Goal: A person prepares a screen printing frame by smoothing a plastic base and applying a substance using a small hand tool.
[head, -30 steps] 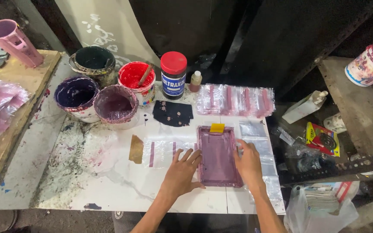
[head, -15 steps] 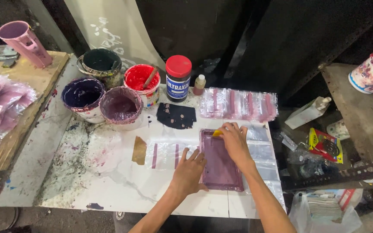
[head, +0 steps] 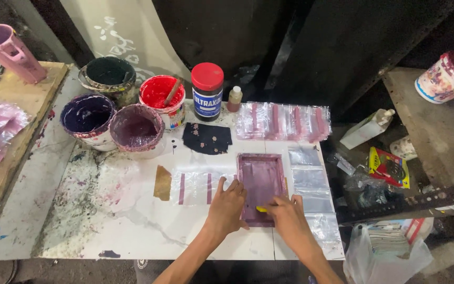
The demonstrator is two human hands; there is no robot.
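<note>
The printing screen point(head: 261, 181) is a small rectangular frame, purple-stained all over, lying flat on the white surface point(head: 132, 231) with its long sides running away from the person. The left hand point(head: 227, 206) presses its left edge near the close corner. A yellow squeegee point(head: 261, 209) — only a sliver shows — sits on the mesh at the near end, just under the fingers of the right hand point(head: 290, 215). Left of the left hand, partly under the frame, lies a clear plastic bag point(head: 198, 188) with two purple printed stripes — flat, touching the frame.
</note>
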